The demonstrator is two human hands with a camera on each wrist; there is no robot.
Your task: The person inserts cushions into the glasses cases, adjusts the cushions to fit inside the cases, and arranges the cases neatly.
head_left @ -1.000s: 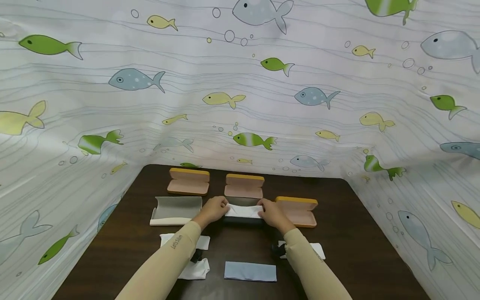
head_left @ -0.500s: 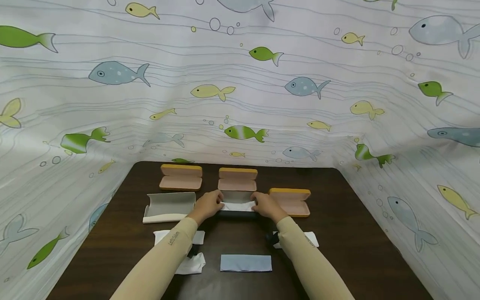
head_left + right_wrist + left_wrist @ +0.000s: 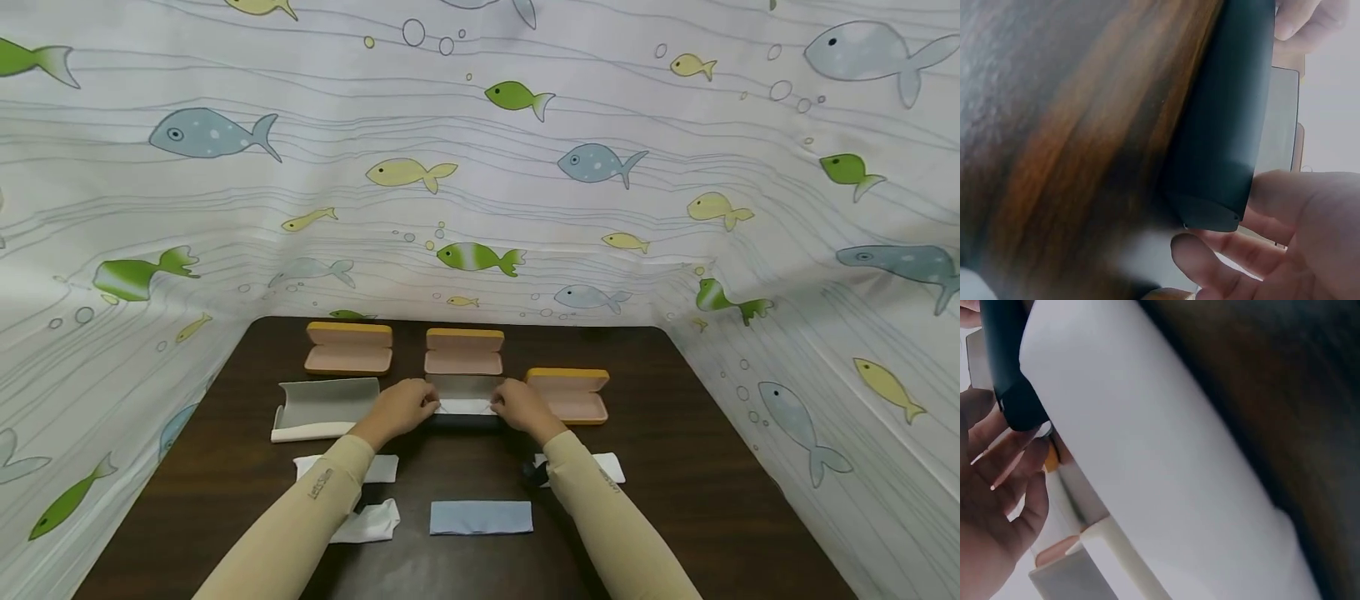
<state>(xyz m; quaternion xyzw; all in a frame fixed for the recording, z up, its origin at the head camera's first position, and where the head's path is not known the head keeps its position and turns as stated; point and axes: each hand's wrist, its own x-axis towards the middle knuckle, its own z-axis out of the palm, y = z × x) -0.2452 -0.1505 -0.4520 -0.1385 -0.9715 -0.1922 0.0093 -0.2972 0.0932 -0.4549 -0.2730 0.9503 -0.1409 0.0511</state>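
Inside the dark case (image 3: 465, 423), a white cloth (image 3: 465, 407) risked a trapped edge

Within that case's open mouth, we saw the cloth lying between the front wall and the raised lid (image 3: 465, 386). At the case's left end was the left hand (image 3: 405, 407), at its right end the right hand (image 3: 523, 407). Both had bent fingers close to the cloth's ends; we could not tell whether they pinched it or only pressed it. Our main worry was the ends, hidden by the fingers: if they rode up over the rim, a closing lid could nip fabric. Uneven pressure could also bunch the cloth or tip the case.

Just behind the dark case sat a pink-lined case (image 3: 463, 362), close enough, we judged, to be shoved by a lid pushed back. Left of the dark case was a white case (image 3: 326, 408), and right of it an orange-topped case (image 3: 567, 404); a careless wrist could knock either. In front of it lay a blue cloth (image 3: 481, 518), with spare white cloths (image 3: 382, 468) to the front left and front right, where low sleeves (image 3: 292, 517) could drag them.
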